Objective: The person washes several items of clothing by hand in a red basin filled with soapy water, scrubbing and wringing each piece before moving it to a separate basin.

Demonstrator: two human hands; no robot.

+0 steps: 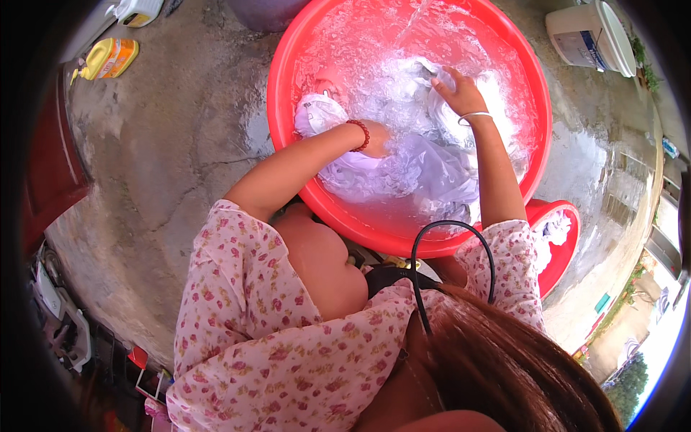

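Observation:
A big round red plastic tub [273, 108] holds foamy water and soaked white and pale lilac cloth [437, 167]. My left hand [379, 140], below a red bead bracelet [363, 135], dips into the water among the cloth; its fingers are hidden. At the right of the tub, my right hand [461, 96], with a silver bangle [475, 115] at the wrist, touches the bunched white cloth with thumb and fingers apart. A printed white piece of cloth [321, 112] bulges up near the left wall. A thin stream of water [414, 21] falls in at the far side.
A smaller red basin [573, 237] with white cloth stands at the tub's lower right. On the wet concrete floor [178, 129] are a yellow jug [110, 58] and a white jug [137, 12] at the far left, and a white lidded bucket [586, 40] at the far right.

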